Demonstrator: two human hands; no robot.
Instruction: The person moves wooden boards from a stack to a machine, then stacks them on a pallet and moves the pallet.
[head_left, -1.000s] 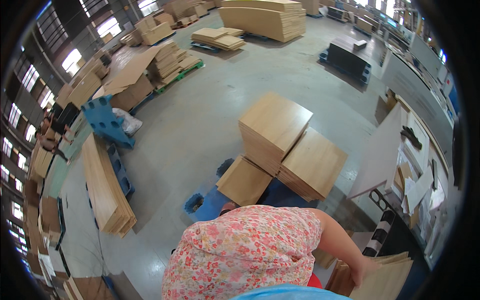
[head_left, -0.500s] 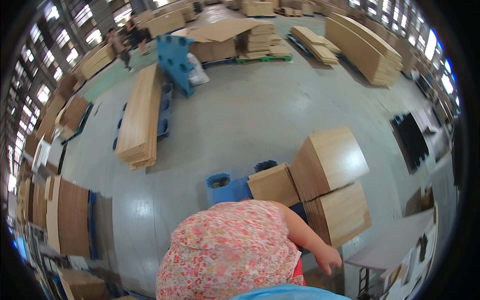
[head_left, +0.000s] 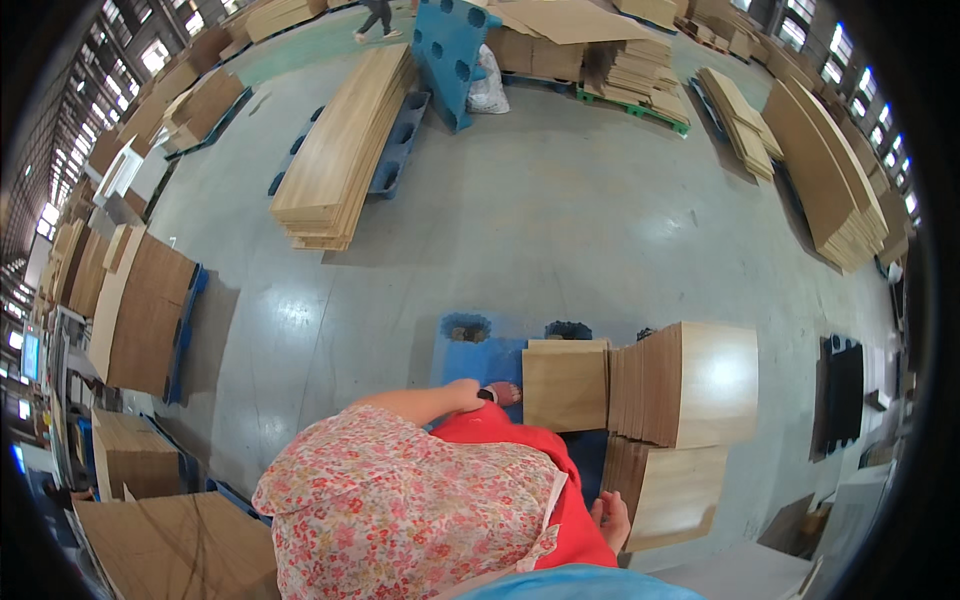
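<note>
The near stack of boards [head_left: 682, 490] is set on a blue pallet [head_left: 470, 362], just beside the right hand [head_left: 610, 520]. The right hand's fingers are held loosely bent, with nothing seen in them; whether the stack's side is touched cannot be told. The left hand [head_left: 463, 395] is placed by the knee of the red trousers [head_left: 560, 465], near a foot [head_left: 506, 393]; whether anything is gripped by it cannot be told.

The near stack is met along one edge by the far stack [head_left: 718, 382], and a low stack [head_left: 565, 390] is placed between the foot and the far stack. Boards could be slid out of line if a side were knocked by the arm or leg, and toes could be caught if a board were dropped, so close is the foot to the low stack. A step could be tripped by the pallet's holes.

Farther out, long boards [head_left: 345, 150] are piled on another pallet, near an upended blue pallet [head_left: 443, 65] and a white bag [head_left: 488, 85]. The right side is hemmed in by a pale panel [head_left: 745, 572].
</note>
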